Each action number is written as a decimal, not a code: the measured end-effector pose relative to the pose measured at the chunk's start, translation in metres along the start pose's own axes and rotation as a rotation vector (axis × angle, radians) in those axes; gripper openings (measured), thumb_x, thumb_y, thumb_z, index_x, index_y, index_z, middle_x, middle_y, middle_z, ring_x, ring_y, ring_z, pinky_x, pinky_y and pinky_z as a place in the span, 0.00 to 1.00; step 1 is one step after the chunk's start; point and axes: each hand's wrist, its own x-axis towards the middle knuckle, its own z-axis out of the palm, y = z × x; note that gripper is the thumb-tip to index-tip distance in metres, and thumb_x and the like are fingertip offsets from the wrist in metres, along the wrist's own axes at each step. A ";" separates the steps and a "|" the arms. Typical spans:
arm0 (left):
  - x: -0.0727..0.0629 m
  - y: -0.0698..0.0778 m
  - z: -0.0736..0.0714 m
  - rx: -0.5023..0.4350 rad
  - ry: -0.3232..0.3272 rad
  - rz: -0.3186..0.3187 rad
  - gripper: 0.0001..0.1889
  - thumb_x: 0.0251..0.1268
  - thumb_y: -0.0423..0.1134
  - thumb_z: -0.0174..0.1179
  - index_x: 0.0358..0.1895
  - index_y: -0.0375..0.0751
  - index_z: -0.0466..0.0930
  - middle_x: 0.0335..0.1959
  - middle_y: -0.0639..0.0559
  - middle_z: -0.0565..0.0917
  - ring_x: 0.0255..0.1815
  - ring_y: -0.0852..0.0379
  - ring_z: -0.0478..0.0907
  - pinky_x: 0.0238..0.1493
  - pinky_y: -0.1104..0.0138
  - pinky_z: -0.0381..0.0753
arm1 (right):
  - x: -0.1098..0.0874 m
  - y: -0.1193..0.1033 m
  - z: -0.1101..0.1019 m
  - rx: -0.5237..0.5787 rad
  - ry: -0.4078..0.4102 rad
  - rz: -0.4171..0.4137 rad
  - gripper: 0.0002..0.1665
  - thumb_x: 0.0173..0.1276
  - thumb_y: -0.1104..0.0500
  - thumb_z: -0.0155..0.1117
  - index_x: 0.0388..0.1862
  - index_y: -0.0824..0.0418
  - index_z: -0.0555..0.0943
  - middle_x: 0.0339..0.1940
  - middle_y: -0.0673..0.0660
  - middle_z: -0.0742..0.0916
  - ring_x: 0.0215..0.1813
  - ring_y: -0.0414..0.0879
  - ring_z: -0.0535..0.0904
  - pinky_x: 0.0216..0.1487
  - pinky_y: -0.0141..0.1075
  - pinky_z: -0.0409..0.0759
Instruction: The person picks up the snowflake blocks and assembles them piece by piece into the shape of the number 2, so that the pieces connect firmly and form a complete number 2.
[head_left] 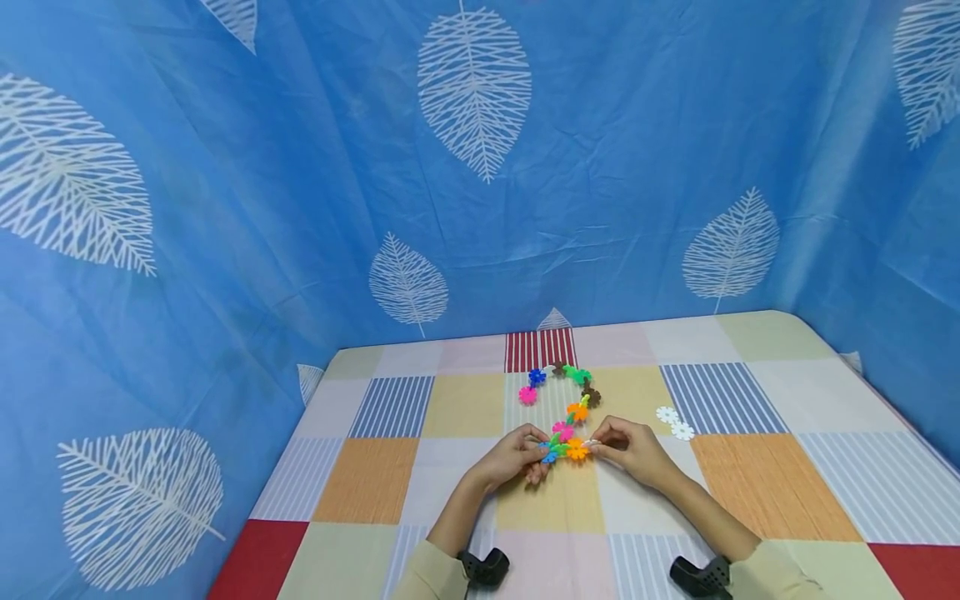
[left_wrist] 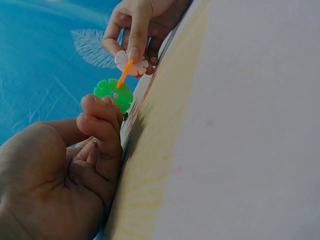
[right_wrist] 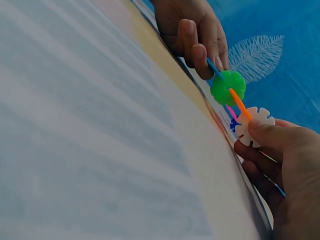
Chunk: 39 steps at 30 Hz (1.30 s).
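Observation:
A curved chain of notched, flower-shaped plastic discs lies on the table, with a pink disc (head_left: 528,395) at its far end and a brown disc (head_left: 592,395) at the bend. At the near end, my left hand (head_left: 516,455) holds a light blue disc (head_left: 550,456) by its edge. A green disc (right_wrist: 228,88) joins the blue disc to an orange disc (head_left: 577,449). From the other side, my right hand (head_left: 634,450) pinches a white disc (right_wrist: 259,131) between thumb and fingers. The white disc meets the orange one's edge; how deep the slots engage is hidden.
Two or more loose white discs (head_left: 682,431) lie to the right of my right hand. A patchwork-patterned cloth (head_left: 450,400) covers the table. Blue curtains (head_left: 585,208) with white leaf prints stand behind it and at both sides.

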 end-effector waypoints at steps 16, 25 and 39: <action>0.000 -0.002 -0.001 -0.032 0.039 -0.008 0.07 0.70 0.30 0.47 0.47 0.32 0.65 0.18 0.48 0.77 0.13 0.63 0.71 0.15 0.74 0.73 | -0.003 0.050 -0.044 -0.246 0.221 -0.006 0.10 0.56 0.63 0.69 0.39 0.56 0.83 0.33 0.47 0.86 0.34 0.36 0.78 0.36 0.25 0.75; 0.001 -0.002 0.000 -0.021 0.048 -0.007 0.07 0.69 0.30 0.48 0.46 0.31 0.65 0.18 0.48 0.77 0.12 0.63 0.71 0.15 0.74 0.72 | -0.016 0.067 -0.088 -0.319 0.274 0.143 0.18 0.60 0.58 0.67 0.49 0.60 0.81 0.40 0.57 0.85 0.39 0.35 0.74 0.37 0.23 0.71; 0.001 -0.001 -0.001 -0.011 0.048 -0.005 0.08 0.70 0.32 0.48 0.47 0.32 0.66 0.19 0.48 0.77 0.13 0.62 0.71 0.15 0.74 0.72 | -0.022 0.074 -0.102 -0.455 0.095 0.185 0.23 0.56 0.55 0.70 0.48 0.65 0.81 0.49 0.67 0.81 0.53 0.66 0.68 0.50 0.63 0.62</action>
